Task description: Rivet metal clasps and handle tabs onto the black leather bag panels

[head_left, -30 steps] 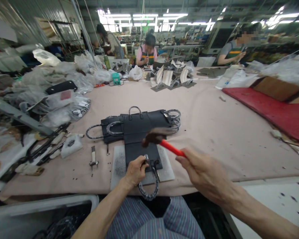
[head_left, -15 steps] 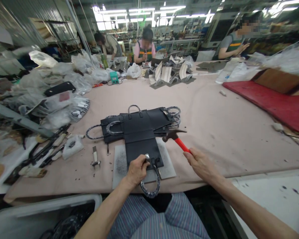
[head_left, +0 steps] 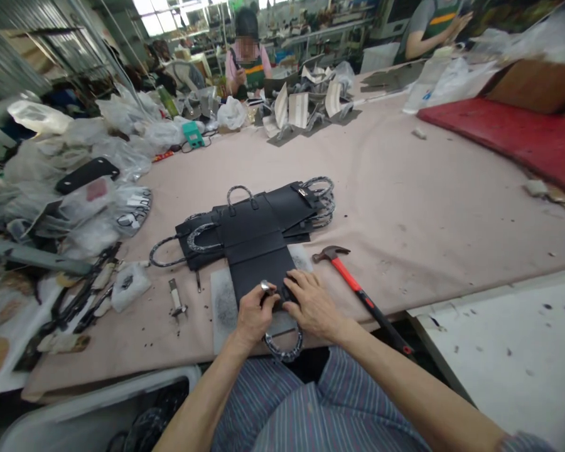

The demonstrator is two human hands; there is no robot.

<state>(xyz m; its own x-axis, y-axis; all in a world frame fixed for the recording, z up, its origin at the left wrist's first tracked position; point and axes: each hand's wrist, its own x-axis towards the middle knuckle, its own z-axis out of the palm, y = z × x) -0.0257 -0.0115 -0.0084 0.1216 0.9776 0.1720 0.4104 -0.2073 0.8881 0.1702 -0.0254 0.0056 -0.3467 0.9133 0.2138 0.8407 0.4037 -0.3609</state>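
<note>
A black leather-like bag panel (head_left: 258, 267) lies unfolded, its near end on a pale slab (head_left: 222, 304). Upright in my left hand (head_left: 254, 317) is a short metal punch (head_left: 264, 286), its shiny round top showing above the closed fingers; its lower end is hidden. My right hand (head_left: 316, 307) rests on the panel's near right side, fingers stretched out over the base of a plastic-wrapped handle (head_left: 286, 355). That handle loops toward me past the table edge. To the right lies a claw hammer (head_left: 346, 274) with a red and black grip, out of my hand.
More black bag pieces (head_left: 200, 245) with wrapped handles lie beyond the slab. A small metal tool (head_left: 176, 300) is left of it. Plastic bags (head_left: 89, 182) crowd the left side. Grey pieces (head_left: 306, 107) are heaped at the back, and a red board (head_left: 508, 135) lies right. Co-workers sit beyond.
My right hand has let go of the hammer, now lying on the table, and has moved left onto the panel by the handle. My left hand still holds the punch. The view has tilted down.
</note>
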